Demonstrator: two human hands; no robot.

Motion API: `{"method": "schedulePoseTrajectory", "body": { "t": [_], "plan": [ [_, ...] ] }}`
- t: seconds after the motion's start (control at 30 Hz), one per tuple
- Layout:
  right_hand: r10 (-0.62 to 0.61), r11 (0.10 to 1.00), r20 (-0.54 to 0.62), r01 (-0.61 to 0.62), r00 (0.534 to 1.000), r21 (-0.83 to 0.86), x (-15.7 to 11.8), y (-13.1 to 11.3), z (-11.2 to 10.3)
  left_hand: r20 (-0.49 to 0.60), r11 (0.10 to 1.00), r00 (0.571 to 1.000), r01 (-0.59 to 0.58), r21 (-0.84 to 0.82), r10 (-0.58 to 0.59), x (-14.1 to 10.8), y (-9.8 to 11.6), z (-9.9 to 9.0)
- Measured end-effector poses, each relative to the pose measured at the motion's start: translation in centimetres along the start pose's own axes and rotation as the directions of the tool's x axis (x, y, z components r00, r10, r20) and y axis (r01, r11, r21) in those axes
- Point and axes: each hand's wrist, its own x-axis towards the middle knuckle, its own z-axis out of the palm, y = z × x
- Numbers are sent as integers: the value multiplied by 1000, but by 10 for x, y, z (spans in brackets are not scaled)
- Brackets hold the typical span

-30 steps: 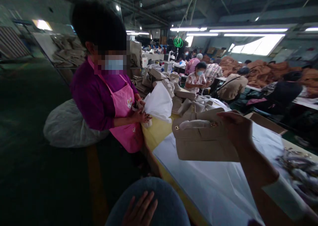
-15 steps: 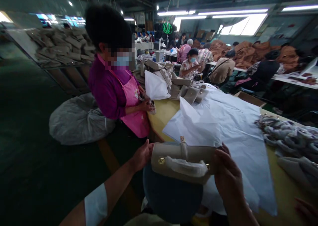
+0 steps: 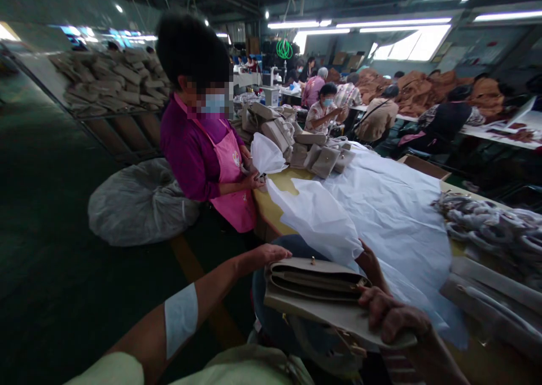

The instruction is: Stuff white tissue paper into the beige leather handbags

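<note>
A beige handbag [image 3: 305,305] is in front of me, its flap folded toward me and its dark inside showing. A small gold clasp [image 3: 313,261] sits on its far rim. My left hand [image 3: 271,254] lies with straight fingers against the bag's far left corner. With curled fingers, my right hand [image 3: 396,315] grips the flap at the right end. Just beyond it another hand [image 3: 374,266], seemingly a co-worker's, touches a raised white sheet [image 3: 324,218]. Part of the bag's handle and gold fittings hang dimly below the flap.
A co-worker in a pink apron [image 3: 235,167] stands at the table's left edge. Beige bags [image 3: 324,160] are piled on the yellow table [image 3: 277,204]. Wrapped handles [image 3: 486,218] and another beige bag [image 3: 495,300] lie at right. A big sack [image 3: 139,204] sits on the floor.
The bag's flap has been opened toward me, and the wrapped handle has turned down out of sight. Another hand has come in beside my right hand. The white sheet has shifted left.
</note>
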Motion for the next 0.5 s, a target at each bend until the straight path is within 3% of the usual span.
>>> {"method": "schedulePoseTrajectory", "body": {
  "t": [0.07, 0.13, 0.2, 0.23, 0.3, 0.37, 0.5],
  "plan": [
    [26, 1000, -4, -26, 1000, 4, -1, 0, 1, -21, 983, 989, -141, 119, 145, -9, 31, 5],
    [30, 1000, 37, -30, 999, 9, -1, -2, 1, 24, 927, 966, -253, 277, 256, -20, 63, 15],
    [36, 999, 30, -37, 999, 19, 1, -5, 2, 201, 904, 964, -239, 355, 176, -28, 87, 30],
    [51, 998, 5, -51, 999, 23, 1, -7, 4, 267, 850, 950, -271, 452, 160, -30, 93, 37],
    [95, 995, -50, -94, 994, 32, 1, -11, 8, 330, 666, 934, -334, 667, 139, -30, 94, 51],
    [155, 988, -56, -154, 986, 22, 2, -15, 15, 277, 466, 950, -311, 829, 142, -26, 86, 60],
    [236, 971, 123, -238, 964, -1, 6, -34, 31, 149, 335, 972, -203, 920, 180, -15, 69, 66]
  ]
}}
